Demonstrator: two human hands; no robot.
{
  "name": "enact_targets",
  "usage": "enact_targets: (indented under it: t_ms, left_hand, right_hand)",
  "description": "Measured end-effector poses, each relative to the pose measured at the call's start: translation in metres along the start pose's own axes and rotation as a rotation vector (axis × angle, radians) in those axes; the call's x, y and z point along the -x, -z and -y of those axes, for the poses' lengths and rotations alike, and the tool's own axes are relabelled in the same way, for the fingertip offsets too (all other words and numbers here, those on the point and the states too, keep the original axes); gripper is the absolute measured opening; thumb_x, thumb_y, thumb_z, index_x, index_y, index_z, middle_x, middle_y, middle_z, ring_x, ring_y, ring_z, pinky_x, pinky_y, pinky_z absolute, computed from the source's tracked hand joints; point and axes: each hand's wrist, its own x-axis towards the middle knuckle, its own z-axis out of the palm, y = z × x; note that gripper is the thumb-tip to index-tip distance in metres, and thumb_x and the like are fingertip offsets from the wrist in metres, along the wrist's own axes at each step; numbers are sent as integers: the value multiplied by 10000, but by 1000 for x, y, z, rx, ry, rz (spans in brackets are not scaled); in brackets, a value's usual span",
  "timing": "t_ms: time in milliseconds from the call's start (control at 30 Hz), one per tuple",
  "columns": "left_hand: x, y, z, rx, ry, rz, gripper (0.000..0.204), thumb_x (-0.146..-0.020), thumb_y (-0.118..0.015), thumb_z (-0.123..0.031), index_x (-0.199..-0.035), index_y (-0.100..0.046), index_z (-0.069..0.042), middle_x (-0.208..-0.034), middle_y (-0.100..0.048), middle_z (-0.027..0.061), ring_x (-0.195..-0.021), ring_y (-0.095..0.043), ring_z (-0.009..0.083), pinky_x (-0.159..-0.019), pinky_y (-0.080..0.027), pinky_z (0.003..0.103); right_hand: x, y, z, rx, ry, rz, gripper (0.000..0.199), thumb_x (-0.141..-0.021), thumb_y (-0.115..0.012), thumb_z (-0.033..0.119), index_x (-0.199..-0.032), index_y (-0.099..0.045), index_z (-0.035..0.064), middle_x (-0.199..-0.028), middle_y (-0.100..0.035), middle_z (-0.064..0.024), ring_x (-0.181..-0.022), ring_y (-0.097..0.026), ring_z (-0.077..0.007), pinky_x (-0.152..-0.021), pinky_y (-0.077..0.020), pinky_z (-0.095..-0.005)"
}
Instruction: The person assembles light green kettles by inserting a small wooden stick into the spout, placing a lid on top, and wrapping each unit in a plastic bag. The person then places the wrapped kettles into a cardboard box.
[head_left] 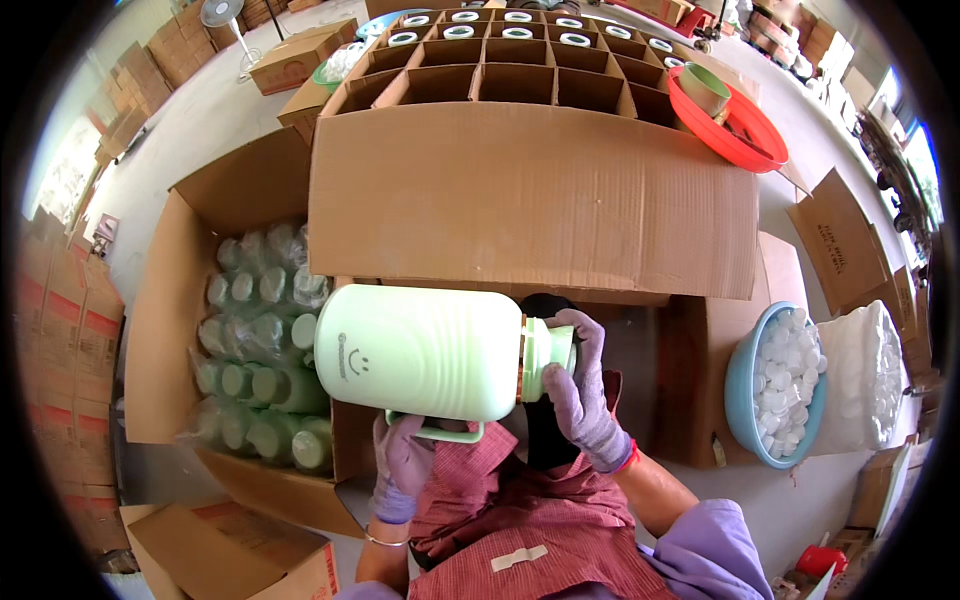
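A large pale green thermos jug (420,350) lies on its side in the air before me, its base to the left and a smiling face printed near it. My left hand (402,460), in a purple knit glove, is closed at the jug's green handle (440,432) on the near side, with part of the fingers hidden behind the jug. At the other end my right hand (588,405), gloved alike, wraps round the green cap (545,358) at the neck. A narrow copper-coloured band shows between cap and body.
Left stands an open carton (165,330) of plastic-wrapped green bottles (265,385). Ahead is a large divided carton (530,190) with several jugs in its far cells. A red basin (740,145) with a green cup rests on its right corner. A blue basin (735,385) of white caps stands right.
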Motion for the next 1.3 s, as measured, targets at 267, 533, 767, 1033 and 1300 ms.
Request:
enact_targets:
  t_ms: [267,533,767,1033,1300]
  left_hand:
    - [-29,-3,-44,155,-119,-42,333,-913,-518,-139,-1192,-565,36,-1069,-661,149,-938,-669,281,-805,-565,385]
    - [-41,-21,-43,1297,182,108,353,-933,-549,-157,-1271,-547,-54,-1263,-613,85,-1179,-595,218,-932,-529,350]
    - [-32,-13,-28,1302,196,121,330,-951,-456,-194,-1225,-552,-37,-1154,-636,94,-1008,-621,210,-790,-512,322]
    - [-21,-24,-60,-196,-246,180,237,-951,-511,-159,-1031,-642,23,-963,-692,146,-863,-681,227,-725,-552,351]
    - [0,18,-37,-412,-184,198,387,-926,-584,-211,-1273,-545,-46,-1261,-577,158,-1114,-606,288,-971,-475,445]
  right_hand:
    - [-207,130,78,921,626,-286,383,-825,-724,127,-1176,-606,32,-1214,-598,-168,-1152,-549,-355,-986,-444,-461]
    - [-389,302,10,935,-117,-191,471,-791,-789,354,-1088,-655,15,-1222,-551,-192,-879,-651,-284,-727,-549,-382]
    - [-190,109,113,1320,987,267,274,-746,-749,214,-947,-632,70,-1196,-557,-133,-1033,-587,-297,-896,-494,-511]
    - [-89,37,80,534,1106,507,307,-812,-666,247,-1064,-649,73,-1028,-612,-73,-969,-603,-262,-885,-510,-481]
    - [-99,32,6,-1038,-1051,489,488,-1020,-438,426,-1119,-571,-33,-1010,-664,-131,-861,-664,-235,-816,-553,-354]
